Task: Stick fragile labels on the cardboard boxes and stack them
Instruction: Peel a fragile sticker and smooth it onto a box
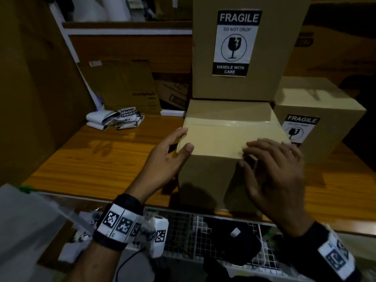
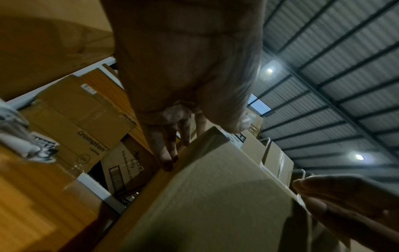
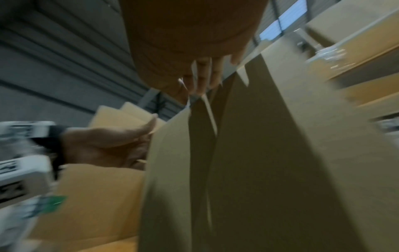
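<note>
Hands bracket plain brown taped cardboard box (image 1: 230, 151) at wooden table's (image 1: 85, 159) near edge: left hand (image 1: 168, 157) spread steadying its corner; right hand (image 1: 274, 169) flat, fingers relaxed, apparently pressing something against its front face, label hidden.

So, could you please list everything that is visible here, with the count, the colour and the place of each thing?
Unlabelled cardboard box: one, tan, front of wooden table, between both hands.
Labelled cardboard boxes: two, tan with black-and-white fragile labels, one behind and higher, one at right.
Loose fragile labels: a crumpled pile, white and black, table's back left.
Flattened cartons: at least two, brown, leaning at back.
Wire basket: one, white, below table edge.
Left hand: open, on box's left corner.
Right hand: fingers spread over box's front right.
</note>
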{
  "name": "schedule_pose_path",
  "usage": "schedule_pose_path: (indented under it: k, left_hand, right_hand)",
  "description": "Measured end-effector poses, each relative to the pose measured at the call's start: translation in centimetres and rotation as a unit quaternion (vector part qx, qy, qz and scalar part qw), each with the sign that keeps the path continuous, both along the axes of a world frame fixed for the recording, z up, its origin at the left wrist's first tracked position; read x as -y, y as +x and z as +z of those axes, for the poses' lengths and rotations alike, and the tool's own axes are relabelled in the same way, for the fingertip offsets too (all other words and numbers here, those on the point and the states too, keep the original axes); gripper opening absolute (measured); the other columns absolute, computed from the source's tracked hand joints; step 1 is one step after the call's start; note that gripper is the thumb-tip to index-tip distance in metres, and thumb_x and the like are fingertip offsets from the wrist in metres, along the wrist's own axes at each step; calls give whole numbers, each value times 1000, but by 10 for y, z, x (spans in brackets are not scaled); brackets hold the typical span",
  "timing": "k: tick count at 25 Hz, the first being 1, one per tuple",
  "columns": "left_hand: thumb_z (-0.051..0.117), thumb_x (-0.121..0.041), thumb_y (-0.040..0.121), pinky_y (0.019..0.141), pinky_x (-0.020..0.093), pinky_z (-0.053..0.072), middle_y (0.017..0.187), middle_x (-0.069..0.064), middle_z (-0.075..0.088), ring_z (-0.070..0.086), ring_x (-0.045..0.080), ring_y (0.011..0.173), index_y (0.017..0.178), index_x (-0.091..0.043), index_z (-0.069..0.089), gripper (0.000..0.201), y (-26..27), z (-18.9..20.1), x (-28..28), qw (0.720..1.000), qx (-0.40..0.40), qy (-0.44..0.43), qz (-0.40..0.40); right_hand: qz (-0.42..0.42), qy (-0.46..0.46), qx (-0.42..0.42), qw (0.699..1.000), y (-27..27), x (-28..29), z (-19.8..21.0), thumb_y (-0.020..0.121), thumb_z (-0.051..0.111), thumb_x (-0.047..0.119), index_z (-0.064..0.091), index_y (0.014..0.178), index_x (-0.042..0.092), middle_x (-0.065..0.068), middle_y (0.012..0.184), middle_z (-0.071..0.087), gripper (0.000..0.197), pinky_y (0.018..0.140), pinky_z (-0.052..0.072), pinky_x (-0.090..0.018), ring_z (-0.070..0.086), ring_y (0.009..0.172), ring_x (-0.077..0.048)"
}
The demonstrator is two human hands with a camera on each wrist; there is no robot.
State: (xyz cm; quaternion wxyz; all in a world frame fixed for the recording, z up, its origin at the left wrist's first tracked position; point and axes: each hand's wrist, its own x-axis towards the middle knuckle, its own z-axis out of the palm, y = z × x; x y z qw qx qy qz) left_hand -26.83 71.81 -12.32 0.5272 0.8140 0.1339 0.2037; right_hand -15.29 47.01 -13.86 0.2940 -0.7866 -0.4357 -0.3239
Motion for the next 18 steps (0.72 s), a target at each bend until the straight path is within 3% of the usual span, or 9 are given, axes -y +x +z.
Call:
schedule_pose_path:
  k: [3, 5, 9, 11, 14, 18]
  left_hand:
    - [55, -59, 93, 103, 45, 55, 139, -23, 58, 59, 3, 125, 143, -39, 53, 54, -5, -9, -9, 996, 38, -59, 57]
    - [61, -51, 94, 100, 45, 56, 130, -20, 65, 64, 4, 117, 134, -38, 60, 42, -15, -15, -22, 990, 47, -77, 108]
    - [67, -35, 98, 88, 41, 59, 114, -13, 72, 71, 8, 101, 119, -33, 66, 22, -37, -23, -79, 977, 59, -64, 194]
    - [68, -27, 99, 77, 33, 57, 107, -7, 75, 73, 10, 89, 114, -27, 68, 15, -41, -29, -127, 961, 82, -76, 251]
    - [67, -20, 99, 68, 23, 53, 102, -4, 76, 74, 12, 84, 110, -22, 69, 11, -44, -48, -217, 940, 102, -107, 307]
    - [67, -17, 99, 71, 27, 55, 101, -1, 75, 74, 15, 84, 106, -23, 69, 10, -36, -73, -341, 940, 67, -129, 308]
  right_hand:
    - [123, 35, 14, 992, -24, -26, -5, 94, 71, 20, 77, 110, 7, -10, 121, 72, 21, 99, 47, -45, 66, 113, -28]
    - [214, 43, 12, 976, -42, -57, -5, 98, 63, 18, 79, 105, 6, -10, 116, 73, 21, 88, 54, -43, 69, 105, -29]
    - [301, 4, 18, 953, -78, -139, -10, 95, 70, 13, 76, 104, 10, -6, 112, 72, 11, 74, 54, -37, 68, 94, -25]
    - [297, -21, -15, 955, -84, -184, -22, 97, 71, 19, 75, 104, 14, -2, 112, 71, 10, 71, 54, -35, 67, 93, -20]
    - [252, -64, -132, 957, -78, -259, -44, 100, 62, 35, 68, 115, 30, 12, 119, 65, 17, 79, 56, -29, 64, 105, -9]
    - [153, -119, -257, 947, -53, -371, -65, 98, 54, 49, 55, 120, 47, 30, 117, 56, 22, 83, 55, -22, 57, 109, 4]
